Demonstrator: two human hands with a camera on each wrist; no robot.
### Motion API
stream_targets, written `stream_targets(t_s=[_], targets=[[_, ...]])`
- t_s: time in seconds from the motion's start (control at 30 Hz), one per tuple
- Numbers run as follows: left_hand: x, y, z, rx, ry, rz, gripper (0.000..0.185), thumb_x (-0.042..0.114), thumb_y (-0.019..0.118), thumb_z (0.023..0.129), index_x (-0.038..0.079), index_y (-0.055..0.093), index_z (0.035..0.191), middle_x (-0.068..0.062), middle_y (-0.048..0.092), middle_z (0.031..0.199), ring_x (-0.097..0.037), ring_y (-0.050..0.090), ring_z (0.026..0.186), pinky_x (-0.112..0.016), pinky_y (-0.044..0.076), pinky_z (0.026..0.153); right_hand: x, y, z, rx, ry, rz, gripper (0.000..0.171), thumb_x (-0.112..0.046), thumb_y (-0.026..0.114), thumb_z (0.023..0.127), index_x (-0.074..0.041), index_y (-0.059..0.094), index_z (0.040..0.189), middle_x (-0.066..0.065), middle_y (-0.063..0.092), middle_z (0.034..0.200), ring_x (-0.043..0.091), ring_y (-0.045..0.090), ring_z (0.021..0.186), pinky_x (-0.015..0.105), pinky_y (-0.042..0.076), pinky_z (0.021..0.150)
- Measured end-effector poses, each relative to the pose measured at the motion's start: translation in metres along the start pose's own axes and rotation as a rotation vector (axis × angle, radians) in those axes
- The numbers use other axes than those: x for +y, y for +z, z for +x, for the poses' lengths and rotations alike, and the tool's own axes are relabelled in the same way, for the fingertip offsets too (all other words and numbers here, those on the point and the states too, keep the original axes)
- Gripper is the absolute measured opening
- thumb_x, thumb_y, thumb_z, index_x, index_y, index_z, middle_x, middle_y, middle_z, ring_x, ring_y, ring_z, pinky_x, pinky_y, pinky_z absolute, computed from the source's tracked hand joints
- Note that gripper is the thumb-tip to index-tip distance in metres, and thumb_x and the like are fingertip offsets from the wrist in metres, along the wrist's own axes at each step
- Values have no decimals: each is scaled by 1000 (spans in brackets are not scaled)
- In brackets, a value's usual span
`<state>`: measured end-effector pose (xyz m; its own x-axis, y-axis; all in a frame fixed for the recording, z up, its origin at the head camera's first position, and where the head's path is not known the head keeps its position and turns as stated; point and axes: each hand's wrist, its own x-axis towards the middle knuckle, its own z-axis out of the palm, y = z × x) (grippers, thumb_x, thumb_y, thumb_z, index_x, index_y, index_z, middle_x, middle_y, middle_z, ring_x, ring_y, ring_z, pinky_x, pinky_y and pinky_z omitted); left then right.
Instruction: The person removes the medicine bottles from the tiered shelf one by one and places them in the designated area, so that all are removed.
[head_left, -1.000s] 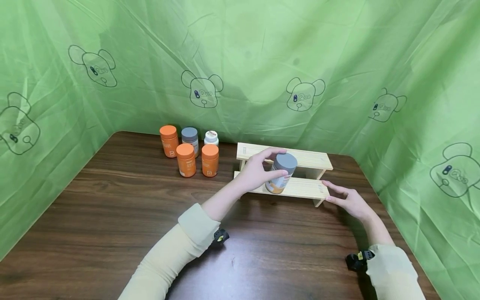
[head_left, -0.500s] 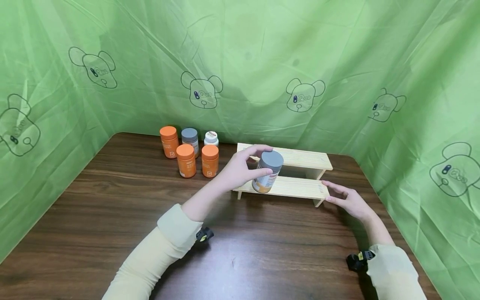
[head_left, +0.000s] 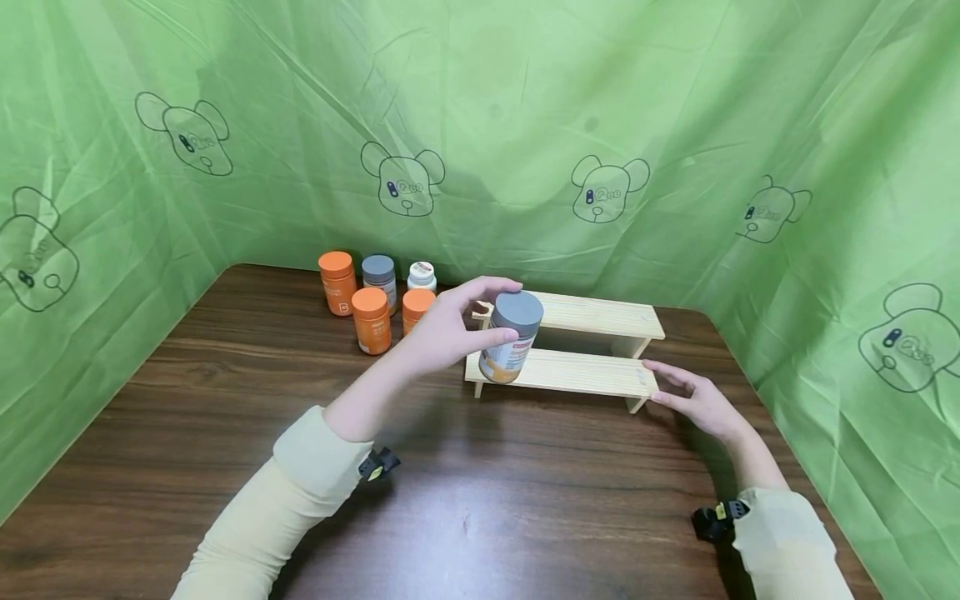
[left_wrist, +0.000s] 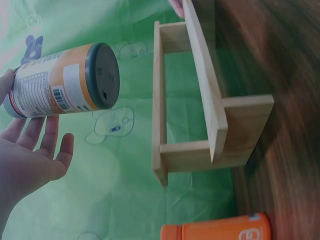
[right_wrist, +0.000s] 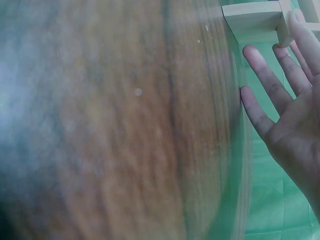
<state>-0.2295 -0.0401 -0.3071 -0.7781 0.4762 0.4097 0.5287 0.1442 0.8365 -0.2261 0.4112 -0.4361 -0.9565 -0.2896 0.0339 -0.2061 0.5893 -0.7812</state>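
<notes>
My left hand (head_left: 442, 333) grips a grey-lidded supplement bottle (head_left: 512, 337), thumb on the near side and fingers at the far side of its lid. The bottle tilts slightly over the left end of a two-step wooden rack (head_left: 585, 375). In the left wrist view, the dark base of the bottle (left_wrist: 60, 80) is off the rack (left_wrist: 215, 110). At the rack's right end, my right hand (head_left: 701, 406) touches the lower step with thumb and a finger. Its other fingers (right_wrist: 270, 82) are extended in the right wrist view.
Left of the rack stand several bottles: orange ones (head_left: 372, 321), a second grey-lidded one (head_left: 381, 283) and a small white one (head_left: 422, 275). The left forearm partly hides one orange bottle. Green cloth (head_left: 495, 100) hangs around the dark wooden table (head_left: 510, 517).
My left hand has carried the grey-lidded bottle leftward along the lower step and slightly up. The right hand and the rack have stayed in place.
</notes>
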Motion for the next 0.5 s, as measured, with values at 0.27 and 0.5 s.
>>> stream_targets(t_s=[0.27,0.5], targets=[[7,-20,-9,22,-5,-11,51,26,76,81,26,56,127,4,61,109,-15,55,100,-41,45,91,1,-1,0,-10,2,3,54,-22,64,91,-17,45,141,15,50,138,-8,47,116,6,34,93],[13,-35,-17,45,34,1,52,19,76,81,24,55,128,4,61,115,-19,55,97,-37,46,84,1,-2,0,0,15,-21,55,-25,65,90,-20,45,141,12,50,138,-8,44,118,5,32,92]])
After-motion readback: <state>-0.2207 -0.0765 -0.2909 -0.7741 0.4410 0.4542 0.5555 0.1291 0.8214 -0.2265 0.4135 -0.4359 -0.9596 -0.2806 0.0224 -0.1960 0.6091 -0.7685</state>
